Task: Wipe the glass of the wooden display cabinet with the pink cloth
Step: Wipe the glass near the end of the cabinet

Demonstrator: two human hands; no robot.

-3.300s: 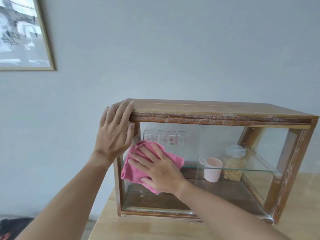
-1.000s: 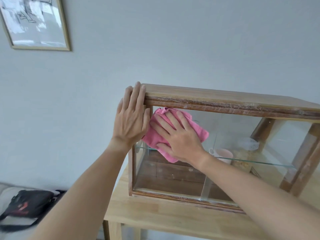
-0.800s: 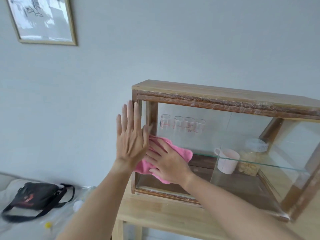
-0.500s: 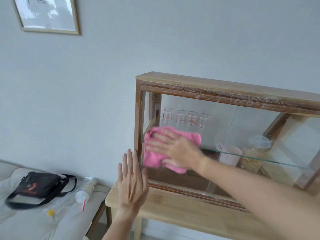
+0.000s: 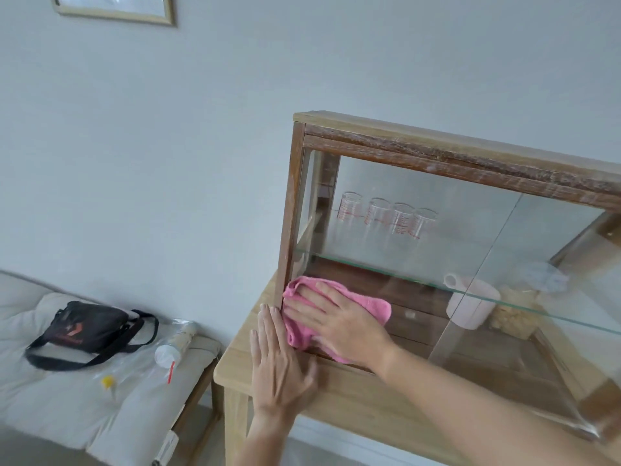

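The wooden display cabinet (image 5: 447,148) with glass front panes stands on a light wooden table (image 5: 353,395). My right hand (image 5: 339,326) lies flat on the pink cloth (image 5: 376,306) and presses it against the lower left corner of the front glass (image 5: 420,243). My left hand (image 5: 280,363) rests flat, fingers together, on the table at the cabinet's bottom left corner, touching the frame post. Inside, several small measuring glasses (image 5: 389,215) stand on a glass shelf.
A pink mug (image 5: 470,306) and a jar of snacks (image 5: 519,314) sit low inside the cabinet. To the left, a cushioned bench (image 5: 67,408) carries a black bag (image 5: 84,327) and a bottle in a plastic bag (image 5: 174,343). A framed picture (image 5: 114,6) hangs on the wall.
My right hand slid the cloth up and down the left part of the glass and is now at the bottom left corner. My left hand came off the cabinet top and dropped to the table edge.
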